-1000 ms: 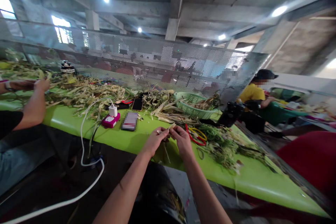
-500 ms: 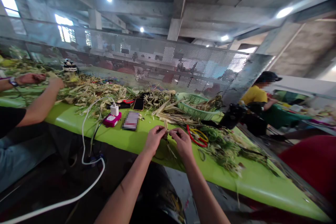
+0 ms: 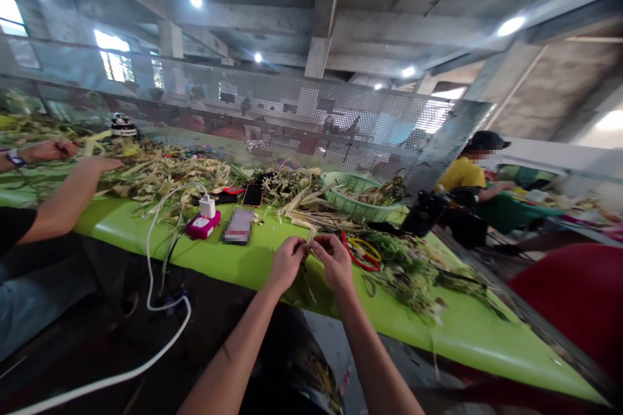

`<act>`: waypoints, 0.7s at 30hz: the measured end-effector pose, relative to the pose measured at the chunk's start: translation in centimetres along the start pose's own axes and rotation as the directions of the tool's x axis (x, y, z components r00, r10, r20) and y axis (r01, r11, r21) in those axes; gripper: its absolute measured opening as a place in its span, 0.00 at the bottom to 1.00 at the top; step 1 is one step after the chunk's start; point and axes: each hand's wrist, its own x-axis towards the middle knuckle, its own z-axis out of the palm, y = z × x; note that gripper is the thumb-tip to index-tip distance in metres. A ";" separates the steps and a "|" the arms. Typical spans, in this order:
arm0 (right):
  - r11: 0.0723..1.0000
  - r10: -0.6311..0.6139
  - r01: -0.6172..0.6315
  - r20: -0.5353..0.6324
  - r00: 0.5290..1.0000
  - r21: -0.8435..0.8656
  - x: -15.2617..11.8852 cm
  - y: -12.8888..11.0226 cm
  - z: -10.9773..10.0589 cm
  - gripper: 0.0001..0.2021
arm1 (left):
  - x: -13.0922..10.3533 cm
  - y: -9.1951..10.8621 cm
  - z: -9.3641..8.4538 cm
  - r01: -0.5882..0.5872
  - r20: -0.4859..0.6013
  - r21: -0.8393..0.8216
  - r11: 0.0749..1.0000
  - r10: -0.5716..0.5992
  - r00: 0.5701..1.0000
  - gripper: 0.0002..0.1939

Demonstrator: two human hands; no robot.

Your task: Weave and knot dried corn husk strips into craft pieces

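Note:
Above the front edge of the green-covered table (image 3: 272,272), my left hand (image 3: 286,262) and my right hand (image 3: 335,262) meet fingertip to fingertip. Both are closed in a pinch on a pale, dried leaf strip (image 3: 311,235). Its upper end sticks up between the fingers, and thin ends hang below them. The part inside the grip is hidden. To the right of my right hand lie a red cord (image 3: 351,259) and a heap of green and dry plant strands (image 3: 406,272).
Beyond my hands are a green basket (image 3: 360,209) with dry leaves, a dark phone (image 3: 253,195) and a blurred flat item (image 3: 238,227). A pink power socket (image 3: 202,225) trails a white cable (image 3: 150,259). Another person's arm (image 3: 68,201) works at left; a perforated metal screen (image 3: 292,120) stands behind.
My hands have drawn closer together, and less of the leaf strip sticks up above the fingers. The view has shifted slightly. At left the other person's near hand has opened out flatter.

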 end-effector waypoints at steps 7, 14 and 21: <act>0.999 0.025 -0.024 -0.032 0.999 0.037 0.1 -0.2 0.2 0.11 | -0.2 0.6 0.0 0.008 0.110 0.031 1.000 -0.011 0.994 0.14; 0.999 -0.015 0.015 -0.011 1.000 -0.033 -0.3 -0.7 0.4 0.07 | -0.3 0.8 -0.1 0.007 0.071 -0.014 1.000 -0.006 0.997 0.15; 0.976 -0.125 0.117 -0.029 0.992 -0.185 -0.4 -0.5 0.4 0.03 | -0.1 0.1 -0.2 -0.102 0.001 0.137 0.985 0.103 0.995 0.10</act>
